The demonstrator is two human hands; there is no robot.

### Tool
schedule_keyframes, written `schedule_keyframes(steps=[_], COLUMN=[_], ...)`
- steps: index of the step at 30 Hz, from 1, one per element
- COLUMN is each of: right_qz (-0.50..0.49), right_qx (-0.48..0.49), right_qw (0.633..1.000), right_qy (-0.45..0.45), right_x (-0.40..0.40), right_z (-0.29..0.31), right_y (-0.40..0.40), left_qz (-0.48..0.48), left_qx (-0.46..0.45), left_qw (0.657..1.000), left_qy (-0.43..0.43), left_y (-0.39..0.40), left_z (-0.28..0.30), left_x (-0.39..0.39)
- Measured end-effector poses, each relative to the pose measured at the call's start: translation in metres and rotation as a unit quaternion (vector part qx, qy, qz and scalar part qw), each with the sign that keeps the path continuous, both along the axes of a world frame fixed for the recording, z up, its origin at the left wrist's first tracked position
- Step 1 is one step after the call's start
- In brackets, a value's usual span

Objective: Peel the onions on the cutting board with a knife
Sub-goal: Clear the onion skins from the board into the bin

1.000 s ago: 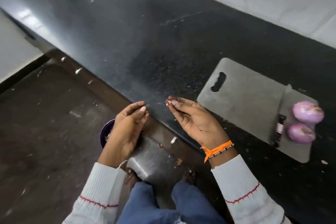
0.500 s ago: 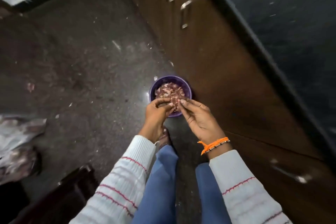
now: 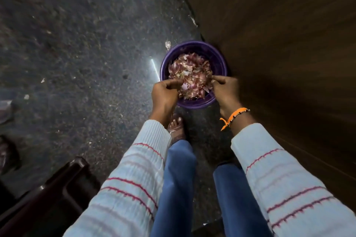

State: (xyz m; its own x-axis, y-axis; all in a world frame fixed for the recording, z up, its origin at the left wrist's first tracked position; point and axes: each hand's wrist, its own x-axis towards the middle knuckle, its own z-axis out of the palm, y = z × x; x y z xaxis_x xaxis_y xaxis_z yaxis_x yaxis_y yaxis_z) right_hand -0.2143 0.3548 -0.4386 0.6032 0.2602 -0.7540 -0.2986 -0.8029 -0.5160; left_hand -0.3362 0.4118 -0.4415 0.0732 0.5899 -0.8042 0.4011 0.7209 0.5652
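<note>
Purple bucket (image 3: 219, 63), pinkish (perhaps reddish) peels (image 3: 189, 75), orange wristband (image 3: 234, 115)

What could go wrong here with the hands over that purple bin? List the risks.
1. The onion skins are heaped near the rim of the purple bin, so more scraps could spill onto the floor.
2. Loose bits already lie on the floor beside the sandalled foot, a possible slip hazard.
3. Scraps may cling to the left hand or right hand and get carried back.
</note>
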Motion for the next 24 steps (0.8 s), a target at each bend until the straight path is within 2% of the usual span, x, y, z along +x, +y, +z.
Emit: schedule_keyframes(steps=[5,7,9,13,18,24], right_qz=[-0.021,-0.013,0.019,0.124,0.071,0.048], right_qx=[0.001,-0.012,-0.027,-0.031,0.018,0.107], right_qw=[1.000,1.000,0.999,0.992,0.997,0.992], right_qy=[0.016,-0.011,-0.043,-0.021,-0.016,-0.048], right_x=[0.011,0.013,0.014,0.013,0.016,0.017], right_z=[-0.015,-0.018,-0.019,-0.010,0.019,0.103], right_y=[0.004,0.006,0.007,0.009,0.009,-0.007], left_qz=[0.014,0.001,-0.025,-0.085,-0.061,-0.056], left_qx=[-0.025,-0.018,-0.004,-0.024,-0.015,0.048], left_qw=[1.000,1.000,0.999,0.996,0.998,0.997], left_qy=[0.003,0.024,0.037,0.004,0.003,-0.033], left_y=[0.007,0.011,0.013,0.015,0.012,-0.008], left_z=[-0.008,-0.010,-0.013,-0.005,0.029,0.120], left_x=[0.010,0.013,0.016,0.025,0.036,0.047])
